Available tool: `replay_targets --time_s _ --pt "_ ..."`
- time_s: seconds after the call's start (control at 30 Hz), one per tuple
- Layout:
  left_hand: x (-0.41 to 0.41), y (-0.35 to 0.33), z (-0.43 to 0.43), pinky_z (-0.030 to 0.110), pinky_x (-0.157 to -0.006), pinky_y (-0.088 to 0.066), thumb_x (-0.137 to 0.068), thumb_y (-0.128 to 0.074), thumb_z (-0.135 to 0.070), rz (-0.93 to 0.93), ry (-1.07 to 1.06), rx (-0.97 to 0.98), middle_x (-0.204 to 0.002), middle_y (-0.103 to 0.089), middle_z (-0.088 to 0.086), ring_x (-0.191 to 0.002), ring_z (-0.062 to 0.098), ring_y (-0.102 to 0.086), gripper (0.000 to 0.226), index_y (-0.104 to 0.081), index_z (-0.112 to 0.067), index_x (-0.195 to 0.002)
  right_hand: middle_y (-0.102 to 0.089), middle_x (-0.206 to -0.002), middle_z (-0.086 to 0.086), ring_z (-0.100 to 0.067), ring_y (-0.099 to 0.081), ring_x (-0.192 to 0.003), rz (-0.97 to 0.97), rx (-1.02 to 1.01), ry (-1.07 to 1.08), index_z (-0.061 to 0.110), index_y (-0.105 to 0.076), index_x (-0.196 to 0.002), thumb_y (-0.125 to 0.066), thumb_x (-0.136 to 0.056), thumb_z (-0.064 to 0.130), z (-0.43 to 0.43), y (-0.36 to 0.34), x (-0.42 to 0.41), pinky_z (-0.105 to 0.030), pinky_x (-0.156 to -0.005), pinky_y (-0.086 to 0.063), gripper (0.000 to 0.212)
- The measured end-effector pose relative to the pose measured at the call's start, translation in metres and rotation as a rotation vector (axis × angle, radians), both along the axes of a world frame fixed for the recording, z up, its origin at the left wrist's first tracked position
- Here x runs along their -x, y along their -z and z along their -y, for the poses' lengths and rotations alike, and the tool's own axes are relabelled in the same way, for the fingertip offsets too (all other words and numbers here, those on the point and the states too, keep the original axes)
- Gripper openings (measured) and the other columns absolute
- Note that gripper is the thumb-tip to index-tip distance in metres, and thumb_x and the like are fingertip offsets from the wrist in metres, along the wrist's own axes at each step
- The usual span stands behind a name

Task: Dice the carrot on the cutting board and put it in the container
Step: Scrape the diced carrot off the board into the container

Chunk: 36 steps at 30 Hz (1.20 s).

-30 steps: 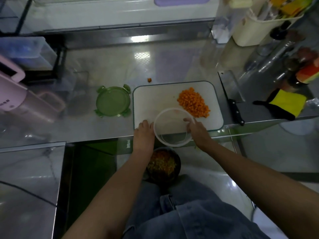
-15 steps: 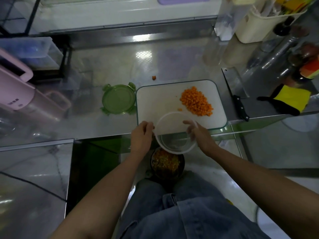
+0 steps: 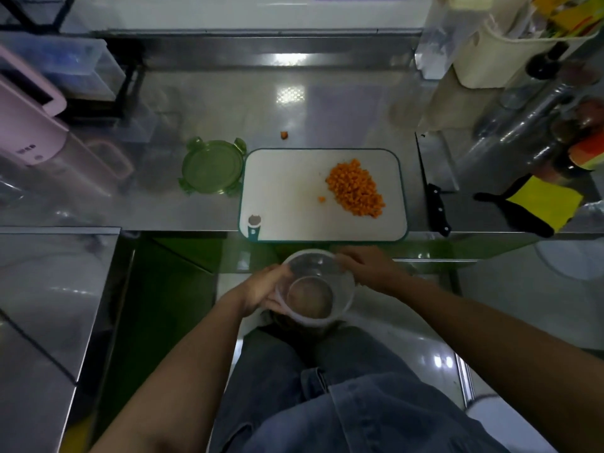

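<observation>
A heap of diced carrot point(image 3: 355, 188) lies on the right half of the white cutting board point(image 3: 287, 197), with one loose cube point(image 3: 322, 199) beside it. Below the counter edge, over my lap, I hold a clear round container point(image 3: 315, 287) with both hands. My left hand point(image 3: 263, 294) grips its left side and my right hand point(image 3: 366, 268) grips its upper right rim. The container looks empty and is tilted toward me.
A green round lid point(image 3: 212, 166) lies left of the board, and a stray carrot bit point(image 3: 284, 135) lies behind it. A cleaver point(image 3: 436, 191) and a yellow-black cloth point(image 3: 542, 204) lie to the right. Bottles and tubs crowd the back right. A pink appliance point(image 3: 29, 125) stands left.
The container has come off the board's front edge, toward me and down over my lap, with both hands still on it. It now hides the dark bowl that was seen below.
</observation>
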<state>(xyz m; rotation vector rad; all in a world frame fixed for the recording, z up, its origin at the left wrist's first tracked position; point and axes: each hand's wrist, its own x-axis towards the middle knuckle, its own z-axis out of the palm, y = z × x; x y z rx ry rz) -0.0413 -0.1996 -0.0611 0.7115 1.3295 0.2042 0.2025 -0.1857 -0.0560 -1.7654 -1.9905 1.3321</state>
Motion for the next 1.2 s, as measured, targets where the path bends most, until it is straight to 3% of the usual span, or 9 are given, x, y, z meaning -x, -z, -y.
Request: replay_targets --time_s 0.07,0.13,0.23,0.33,0.53,0.77,0.97,1.1,1.2 --pt "-0.009 -0.003 0.006 0.035 -0.066 -0.059 -0.094 -0.052 -0.04 -0.063 0.072 0.035 -0.104 -0.068 0.018 -0.084 0.031 -0.069 0.039 -0.055 -0.012 -0.119 -0.062 -0.072 -0.004 -0.023 -0.059 -0.067 0.088 -0.142 0.071 0.019 -0.062 -0.077 -0.039 -0.086 0.056 -0.002 0.002 -0.011 -0.039 -0.063 -0.048 0.044" --pt "-0.02 -0.003 0.009 0.033 -0.065 -0.059 -0.095 -0.052 -0.042 -0.102 0.058 0.026 -0.1 -0.066 0.015 -0.082 0.029 -0.068 0.031 -0.054 -0.016 -0.113 -0.059 -0.065 -0.011 -0.027 -0.056 -0.061 0.111 -0.272 0.119 0.008 -0.06 -0.071 -0.047 -0.09 0.042 -0.007 0.003 -0.019 -0.035 -0.056 -0.041 0.041" --pt "-0.041 0.001 0.009 0.033 -0.059 -0.059 -0.094 -0.052 -0.047 -0.09 -0.076 0.055 -0.097 -0.066 0.014 -0.08 0.029 -0.068 0.031 -0.054 -0.018 -0.105 -0.06 -0.069 -0.012 -0.026 -0.055 -0.062 0.037 -0.397 0.186 0.004 -0.062 -0.076 -0.057 -0.091 0.02 -0.02 0.002 -0.028 -0.035 -0.057 -0.041 0.023" --pt "-0.062 0.003 0.006 0.027 -0.049 -0.055 -0.096 -0.047 -0.047 -0.094 -0.131 0.079 -0.089 -0.066 0.012 -0.072 0.023 -0.066 0.035 -0.056 -0.014 -0.102 -0.062 -0.081 -0.01 -0.021 -0.055 -0.071 0.0 -0.449 0.267 0.005 -0.064 -0.086 -0.059 -0.088 0.014 -0.035 0.003 -0.037 -0.032 -0.063 -0.044 0.011" --pt "-0.085 0.018 -0.002 0.033 -0.061 -0.059 -0.097 -0.05 -0.038 -0.006 -0.176 0.144 -0.101 -0.067 0.014 -0.084 0.026 -0.068 0.038 -0.059 -0.007 -0.118 -0.055 -0.097 -0.014 -0.023 -0.055 -0.081 -0.022 -0.512 0.26 0.004 -0.064 -0.096 -0.057 -0.086 0.003 -0.057 0.01 -0.052 -0.029 -0.072 -0.044 0.013" --pt "-0.087 0.029 -0.008 0.04 -0.073 -0.06 -0.097 -0.052 -0.028 0.105 -0.219 0.184 -0.103 -0.068 0.019 -0.091 0.03 -0.068 0.032 -0.059 -0.004 -0.116 -0.046 -0.139 -0.018 -0.032 -0.042 -0.128 0.03 -0.389 0.239 0.004 -0.047 -0.136 -0.056 -0.084 0.008 -0.075 0.021 -0.049 -0.037 -0.107 -0.034 0.053" --pt "-0.091 0.035 -0.007 0.04 -0.072 -0.06 -0.096 -0.053 -0.026 0.104 -0.203 0.179 -0.106 -0.067 0.02 -0.092 0.03 -0.067 0.033 -0.057 -0.003 -0.119 -0.052 -0.128 -0.023 -0.035 -0.049 -0.119 -0.007 -0.434 0.298 -0.003 -0.05 -0.13 -0.056 -0.082 -0.002 -0.063 0.026 -0.05 -0.028 -0.1 -0.035 0.048" --pt "-0.092 0.036 -0.009 0.042 -0.072 -0.06 -0.096 -0.054 -0.025 0.104 -0.213 0.178 -0.119 -0.063 0.025 -0.102 0.035 -0.065 0.034 -0.056 -0.002 -0.122 -0.04 -0.145 -0.02 -0.031 -0.039 -0.133 -0.052 -0.354 0.265 -0.001 -0.04 -0.14 -0.054 -0.089 0.001 -0.069 0.027 -0.052 -0.039 -0.113 -0.031 0.053" --pt "-0.089 0.038 -0.011 0.042 -0.071 -0.06 -0.096 -0.054 -0.028 0.119 -0.191 0.179 -0.111 -0.065 0.025 -0.096 0.034 -0.066 0.034 -0.058 -0.003 -0.118 -0.042 -0.145 -0.016 -0.028 -0.04 -0.134 -0.088 -0.348 0.238 0.002 -0.043 -0.14 -0.052 -0.09 0.001 -0.061 0.031 -0.052 -0.04 -0.113 -0.032 0.05"
